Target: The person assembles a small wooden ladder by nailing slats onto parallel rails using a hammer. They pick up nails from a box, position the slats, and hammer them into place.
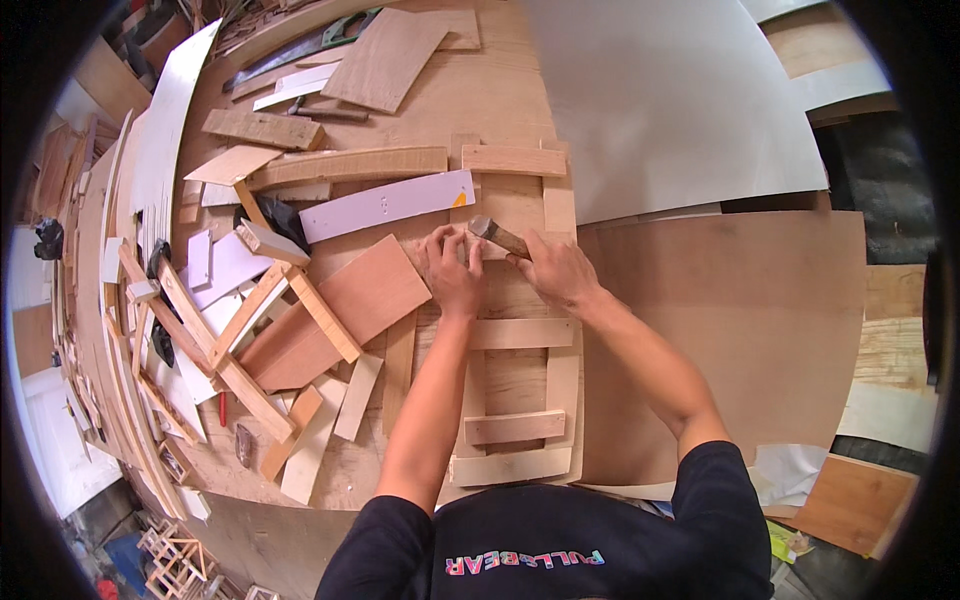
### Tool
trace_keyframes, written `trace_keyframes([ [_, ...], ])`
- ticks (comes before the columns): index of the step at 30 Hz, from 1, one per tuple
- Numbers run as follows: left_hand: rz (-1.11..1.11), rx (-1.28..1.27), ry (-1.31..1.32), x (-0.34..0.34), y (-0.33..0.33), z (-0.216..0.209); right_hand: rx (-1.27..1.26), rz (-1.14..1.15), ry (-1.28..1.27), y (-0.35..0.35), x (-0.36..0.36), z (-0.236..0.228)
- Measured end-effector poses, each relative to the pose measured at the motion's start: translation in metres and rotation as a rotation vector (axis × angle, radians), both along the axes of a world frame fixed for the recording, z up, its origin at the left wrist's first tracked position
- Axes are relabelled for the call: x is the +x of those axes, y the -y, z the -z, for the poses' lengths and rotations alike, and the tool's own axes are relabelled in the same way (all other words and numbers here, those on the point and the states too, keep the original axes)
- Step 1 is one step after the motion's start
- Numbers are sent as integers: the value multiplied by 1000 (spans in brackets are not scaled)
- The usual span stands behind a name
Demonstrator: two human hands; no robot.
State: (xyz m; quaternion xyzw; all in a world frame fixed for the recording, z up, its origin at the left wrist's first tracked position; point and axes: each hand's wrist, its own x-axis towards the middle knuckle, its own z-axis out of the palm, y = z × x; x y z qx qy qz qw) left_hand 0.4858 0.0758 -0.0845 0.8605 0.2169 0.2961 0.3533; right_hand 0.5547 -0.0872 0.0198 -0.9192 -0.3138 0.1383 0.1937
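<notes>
A ladder-like wooden frame (558,380) lies on the work table in front of me, with several pale slats across two long rails. My right hand (562,272) is wrapped round the wooden handle of a hammer (505,238). The hammer's metal head is over the frame, close to the fingertips of my left hand (452,268). Those fingertips are bent together at a slat (495,250) that the hands partly cover; whatever they pinch is too small or hidden to make out. Farther off, another slat (515,160) crosses the frame's far end.
Left of the frame lie a lilac board (388,206), a reddish-brown panel (340,320) and a jumble of joined wood strips (250,305). A handsaw (300,55) and a second hammer (330,114) rest at the far left. Large sheets (720,340) cover the right side.
</notes>
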Motion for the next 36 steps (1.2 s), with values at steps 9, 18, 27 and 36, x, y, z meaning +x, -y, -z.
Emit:
trace_keyframes([
  [9, 16, -1, -29, -1, 0, 0, 101, -47, 55, 0, 2, 0],
  [18, 10, 2, -16, 1, -3, 4, 148, 49, -33, 10, -8, 3],
  [27, 48, 12, -111, -3, -4, -7, 225, -52, 15, 17, -4, 0],
  [36, 40, 13, -94, -1, -2, -7, 88, -76, 11, -1, 7, -4],
])
